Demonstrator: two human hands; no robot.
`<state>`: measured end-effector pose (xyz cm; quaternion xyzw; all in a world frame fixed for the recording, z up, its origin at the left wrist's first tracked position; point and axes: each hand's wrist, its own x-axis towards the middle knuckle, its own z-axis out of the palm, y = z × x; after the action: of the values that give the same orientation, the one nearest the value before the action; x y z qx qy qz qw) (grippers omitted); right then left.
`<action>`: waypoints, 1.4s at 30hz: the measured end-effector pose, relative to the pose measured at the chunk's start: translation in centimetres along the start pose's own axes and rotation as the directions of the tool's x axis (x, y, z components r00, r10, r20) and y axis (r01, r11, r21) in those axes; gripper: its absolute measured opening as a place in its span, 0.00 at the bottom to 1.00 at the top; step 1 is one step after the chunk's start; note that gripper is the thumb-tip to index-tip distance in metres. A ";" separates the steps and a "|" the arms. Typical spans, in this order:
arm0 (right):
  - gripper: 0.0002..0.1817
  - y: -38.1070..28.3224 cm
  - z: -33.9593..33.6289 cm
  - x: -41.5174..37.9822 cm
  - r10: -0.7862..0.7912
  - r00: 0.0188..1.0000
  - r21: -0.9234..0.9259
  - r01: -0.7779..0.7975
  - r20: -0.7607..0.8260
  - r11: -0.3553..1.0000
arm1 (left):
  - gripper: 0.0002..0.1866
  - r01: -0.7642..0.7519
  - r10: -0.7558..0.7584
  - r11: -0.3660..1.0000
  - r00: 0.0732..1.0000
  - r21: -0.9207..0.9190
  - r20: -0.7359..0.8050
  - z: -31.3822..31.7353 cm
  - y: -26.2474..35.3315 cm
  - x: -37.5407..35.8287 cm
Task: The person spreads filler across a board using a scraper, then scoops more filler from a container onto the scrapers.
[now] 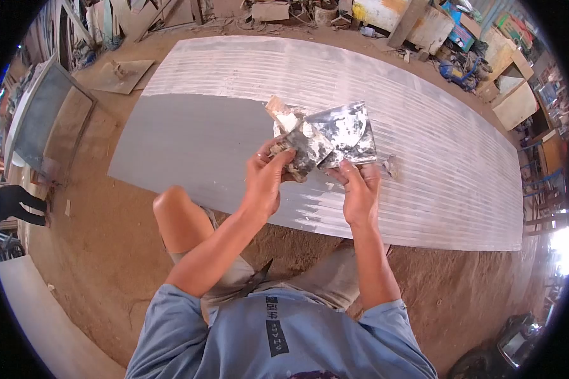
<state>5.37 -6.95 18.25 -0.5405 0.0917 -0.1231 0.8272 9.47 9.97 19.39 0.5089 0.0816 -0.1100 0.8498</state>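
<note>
My left hand (pixel 269 174) is closed around a dark, putty-smeared scraper (pixel 308 150). In my right hand (pixel 360 189) is a broad, shiny metal putty knife (pixel 348 129), its blade blotched with white putty. The two blades overlap and seem to touch in front of me. Behind the left scraper shows a wooden piece (pixel 275 108) with white putty on it; what bears it is hidden. Below lies a large panel (pixel 423 139), striped white over most of its surface, with a smooth grey area (pixel 183 136) on the left.
A small crumpled lump (pixel 391 165) lies on the panel right of my hands. A framed glass pane (pixel 44 120) leans at the left. Another person's legs (pixel 19 205) show at the far left. A blue machine (pixel 461 72) stands at the back right, and a motorcycle (pixel 512 347) at lower right.
</note>
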 end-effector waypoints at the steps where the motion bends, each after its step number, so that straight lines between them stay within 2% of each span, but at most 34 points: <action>1: 0.15 0.1 0.2 -0.2 0.005 1.000 -0.052 -0.004 0.025 0.999 | 0.22 0.007 -0.007 1.000 1.000 -0.003 0.011 0.2 0.1 -0.2; 2: 0.14 0.2 0.3 -0.5 0.012 0.999 -0.107 -0.007 0.044 0.994 | 0.22 0.021 -0.020 1.000 0.999 -0.008 0.026 0.5 0.2 -0.3; 4: 0.14 0.5 0.8 -1.0 0.002 0.999 -0.074 0.001 0.041 0.997 | 0.22 0.026 -0.025 0.999 0.998 -0.020 0.055 0.9 0.1 -0.2; 6: 0.12 0.4 0.8 -1.2 -0.042 0.998 -0.133 0.047 0.037 0.990 | 0.22 0.026 -0.024 0.999 0.997 -0.033 0.073 1.3 -0.2 -0.2; 7: 0.12 0.5 0.3 -1.1 -0.019 0.999 -0.193 0.025 0.031 0.981 | 0.21 0.018 -0.015 0.999 0.997 -0.040 0.081 1.7 -0.3 -0.2; 13: 0.13 1.1 -1.0 -1.3 0.057 0.993 -0.225 -0.033 0.103 0.974 | 0.20 0.034 -0.027 0.997 0.995 -0.068 0.097 2.2 -0.6 -0.4; 17: 0.13 0.5 -0.8 -2.3 0.096 0.989 -0.136 -0.081 0.109 0.987 | 0.19 0.019 -0.015 0.999 0.997 -0.051 0.080 1.6 -0.7 -0.4; 19: 0.13 0.2 -1.3 -2.5 0.085 0.996 -0.034 -0.085 0.017 0.996 | 0.18 0.022 -0.021 0.999 0.998 -0.025 0.054 0.6 -0.6 -0.4; 23: 0.13 0.0 -1.1 -2.9 0.055 0.998 -0.044 -0.054 0.026 0.998 | 0.18 0.043 -0.043 0.999 0.998 -0.001 0.039 -0.1 -0.6 -1.2; 25: 0.11 1.4 -0.8 -3.3 0.037 0.996 -0.167 -0.022 0.086 0.986 | 0.18 0.033 -0.032 0.999 0.999 -0.025 0.032 0.1 -0.8 -1.4; 26: 0.11 2.2 -1.0 -3.4 0.040 0.995 -0.168 -0.024 0.090 0.985 | 0.18 0.022 -0.021 0.999 0.999 -0.044 0.028 0.2 -1.0 -1.5; 28: 0.10 2.8 -0.9 -3.4 -0.017 0.997 -0.362 0.045 0.078 0.931 | 0.19 0.017 -0.015 0.999 0.998 -0.043 0.056 0.3 -0.8 -1.5; 30: 0.10 3.0 -0.9 -3.8 0.006 0.999 -0.377 0.012 0.047 0.926 | 0.19 0.015 -0.012 0.999 0.996 -0.043 0.085 0.5 -0.6 -1.5; 32: 0.10 3.1 -1.4 -4.0 0.035 0.988 -0.601 0.065 0.153 0.796 | 0.19 0.007 0.004 0.997 0.990 -0.078 0.140 1.1 -0.3 -1.4; 36: 0.10 2.1 -3.6 -3.7 0.044 0.991 -0.638 0.047 0.127 0.769 | 0.19 0.021 -0.006 0.993 0.991 -0.114 0.134 0.3 0.0 -0.9; 39: 0.11 -0.2 -5.3 -2.8 -0.032 0.997 -0.717 0.071 0.067 0.693 | 0.19 0.072 -0.064 0.993 0.994 -0.094 0.085 -2.1 1.1 -0.1; 41: 0.12 -2.5 -4.7 -2.9 -0.212 0.975 -0.870 0.158 0.063 0.467 | 0.19 0.083 -0.073 0.990 0.993 -0.111 0.092 -4.3 0.0 1.2; 42: 0.12 -3.4 -4.0 -2.8 -0.209 0.976 -0.873 0.160 0.068 0.461 | 0.19 0.098 -0.085 0.988 0.990 -0.117 0.111 -4.9 -0.3 1.7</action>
<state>1.17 -10.85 19.85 -0.8887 0.1025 -0.1609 0.4170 10.85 13.95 16.45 0.4452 0.0664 -0.1703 0.8766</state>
